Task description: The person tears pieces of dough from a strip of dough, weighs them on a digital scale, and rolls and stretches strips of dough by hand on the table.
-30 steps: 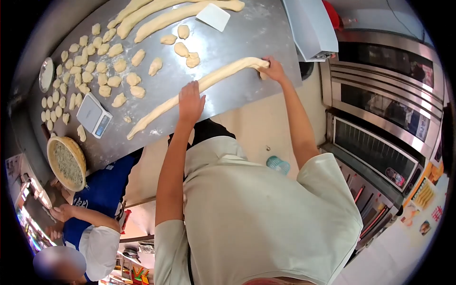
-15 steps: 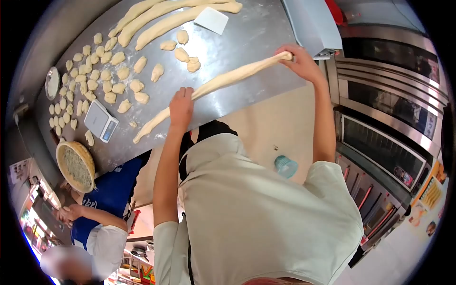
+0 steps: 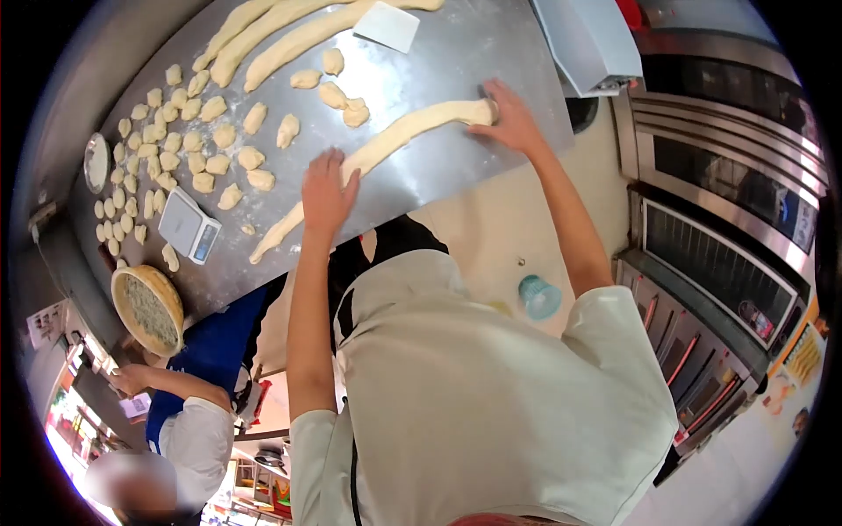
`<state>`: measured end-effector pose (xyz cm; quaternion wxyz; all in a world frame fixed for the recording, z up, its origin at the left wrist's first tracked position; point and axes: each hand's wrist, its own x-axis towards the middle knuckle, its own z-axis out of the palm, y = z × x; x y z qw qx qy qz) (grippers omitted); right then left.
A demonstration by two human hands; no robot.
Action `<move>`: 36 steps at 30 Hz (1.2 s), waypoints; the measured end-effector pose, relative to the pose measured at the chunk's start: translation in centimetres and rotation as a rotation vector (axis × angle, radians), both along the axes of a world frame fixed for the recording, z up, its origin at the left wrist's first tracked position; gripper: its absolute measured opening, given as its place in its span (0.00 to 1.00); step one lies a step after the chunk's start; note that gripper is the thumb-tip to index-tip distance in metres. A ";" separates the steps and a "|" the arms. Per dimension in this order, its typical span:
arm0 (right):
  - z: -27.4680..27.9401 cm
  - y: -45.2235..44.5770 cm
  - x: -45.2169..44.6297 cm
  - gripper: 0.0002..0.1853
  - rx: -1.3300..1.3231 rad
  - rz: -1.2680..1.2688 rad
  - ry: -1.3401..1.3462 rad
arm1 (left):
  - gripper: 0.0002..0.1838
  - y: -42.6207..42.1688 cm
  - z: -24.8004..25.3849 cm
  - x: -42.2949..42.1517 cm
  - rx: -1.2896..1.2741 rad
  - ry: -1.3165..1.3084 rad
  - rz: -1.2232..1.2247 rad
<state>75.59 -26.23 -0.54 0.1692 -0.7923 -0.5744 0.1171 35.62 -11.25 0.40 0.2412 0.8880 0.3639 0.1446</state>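
The long dough (image 3: 408,130) runs slantwise across the counter (image 3: 447,162), from center left to upper right of the frame; the left hand (image 3: 327,195) lies over it, its grip partly hidden, so I cannot tell how firmly it closes; the right hand (image 3: 510,119) touches the upper-right end, its grip spread open; a scraper (image 3: 387,27) lies above, near thick dough strips (image 3: 303,46); the scale (image 3: 189,225) sits at left, beside small dough pieces (image 3: 224,135).

From left hand (image 3: 326,195): gap toward one o'clock (bare table (image 3: 390,95)), dough lumps (image 3: 355,112) blocking twelve, dough strip (image 3: 410,129) two.
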 end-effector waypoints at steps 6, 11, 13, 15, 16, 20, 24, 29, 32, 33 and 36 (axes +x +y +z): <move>-5.4 -1.7 -0.6 0.28 0.027 0.158 -0.209 | 0.24 -2.0 -5.0 0.2 0.151 0.033 -0.106; -4.2 -4.5 -1.0 0.16 0.034 0.068 -0.037 | 0.19 -3.4 -3.2 -0.9 -0.131 0.132 -0.114; -2.9 -3.7 0.7 0.14 -0.020 0.108 -0.090 | 0.19 -2.8 -2.9 -1.8 -0.095 0.165 -0.131; -2.7 -2.5 3.2 0.12 -0.083 0.150 -0.141 | 0.24 -1.2 -1.7 -2.3 -0.064 0.232 -0.153; -3.5 -1.5 4.8 0.11 -0.072 0.240 -0.260 | 0.24 0.2 -1.1 -2.5 -0.057 0.237 -0.171; -1.5 2.0 6.4 0.08 -0.030 0.325 -0.459 | 0.21 5.2 1.4 -1.9 -0.070 0.201 -0.168; -0.7 2.9 5.3 0.08 0.113 0.226 -0.465 | 0.21 5.7 0.3 -1.7 -0.074 0.184 -0.136; -4.0 -1.1 4.0 0.14 -0.067 0.186 -0.268 | 0.20 1.0 -2.0 -2.8 -0.003 0.174 -0.276; -3.7 -2.2 2.1 0.25 0.068 0.091 -0.182 | 0.25 -0.8 0.7 -0.1 -0.037 0.027 -0.180; -3.3 -0.9 1.7 0.30 0.098 0.095 -0.120 | 0.29 -0.7 1.3 1.0 0.014 -0.054 -0.082; -3.8 3.8 -0.8 0.35 0.120 0.070 -0.126 | 0.36 -0.5 -0.9 2.3 0.058 0.000 -0.084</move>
